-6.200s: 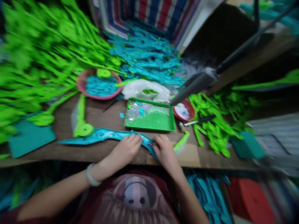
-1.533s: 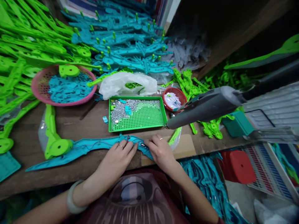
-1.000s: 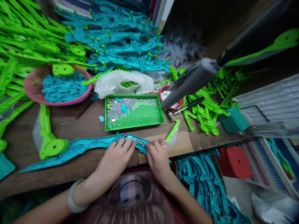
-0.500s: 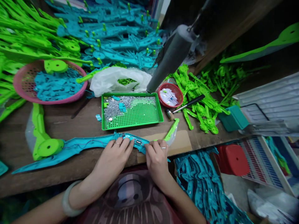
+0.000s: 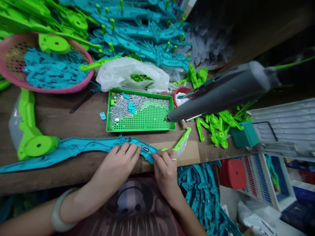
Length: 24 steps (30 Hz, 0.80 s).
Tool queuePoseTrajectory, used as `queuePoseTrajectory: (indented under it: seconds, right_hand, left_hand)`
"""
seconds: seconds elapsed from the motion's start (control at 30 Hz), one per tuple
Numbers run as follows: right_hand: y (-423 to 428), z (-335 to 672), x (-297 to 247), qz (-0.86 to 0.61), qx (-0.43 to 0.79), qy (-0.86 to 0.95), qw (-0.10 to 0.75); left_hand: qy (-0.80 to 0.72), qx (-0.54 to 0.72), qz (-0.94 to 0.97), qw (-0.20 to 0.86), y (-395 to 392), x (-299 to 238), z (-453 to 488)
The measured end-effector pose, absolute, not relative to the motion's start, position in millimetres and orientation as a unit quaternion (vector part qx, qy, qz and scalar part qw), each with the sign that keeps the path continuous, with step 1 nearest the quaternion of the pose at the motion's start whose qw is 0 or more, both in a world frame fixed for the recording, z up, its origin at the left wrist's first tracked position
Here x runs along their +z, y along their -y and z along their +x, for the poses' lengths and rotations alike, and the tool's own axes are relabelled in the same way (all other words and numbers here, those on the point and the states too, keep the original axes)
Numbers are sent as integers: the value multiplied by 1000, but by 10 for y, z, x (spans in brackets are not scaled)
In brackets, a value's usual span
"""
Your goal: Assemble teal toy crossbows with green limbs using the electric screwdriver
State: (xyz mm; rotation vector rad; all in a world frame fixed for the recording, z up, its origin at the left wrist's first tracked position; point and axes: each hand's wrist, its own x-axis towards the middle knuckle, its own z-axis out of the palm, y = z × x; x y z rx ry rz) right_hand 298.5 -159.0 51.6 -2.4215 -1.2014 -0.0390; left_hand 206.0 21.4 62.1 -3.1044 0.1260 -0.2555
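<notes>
A long teal plastic toy shell [image 5: 85, 146], open side up with thin wires and small metal parts inside, lies along the bench's front edge. My left hand [image 5: 121, 162] is closed over its near edge, fingertips down by the small parts. At its right end my right hand [image 5: 166, 167] is closed, with the fingers wrapped round the shell and a green arm piece [image 5: 182, 138] projecting beyond. A larger green arm [image 5: 41, 146] sits on the shell's left part. What the fingertips press on is hidden. A grey electric screwdriver [image 5: 216, 91] hangs slanted, its bit over the green tray [image 5: 141, 130].
Screws and small teal pieces lie in the tray. Behind stand a pink basket [image 5: 81, 86] of teal parts, a white plastic bag [image 5: 113, 77] and a red basket [image 5: 175, 101]. Green parts [image 5: 216, 126] are piled right, a teal box [image 5: 243, 134] beside them. A red stool [image 5: 232, 173] stands below.
The hanging screwdriver has swung to a flatter slant, its bit now lower and farther right over the tray. The view has shifted slightly. Both hands keep their places on the shell.
</notes>
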Motion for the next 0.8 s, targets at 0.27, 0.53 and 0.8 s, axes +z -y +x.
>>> queuePoseTrajectory:
  seconds: [0.27,0.53,0.8]
  right_hand:
    - [1662,3078,630,-854,38,501,137]
    - [1544,3389,899,-776,55,610,149]
    - [540,3802,795,-635,85,755,136]
  left_hand:
    - [-16,-96,-995,7,-126,601,2037]
    - [63,-114,-991,16,102,480,1917]
    - [82,-176,-981,1,158,390,1914]
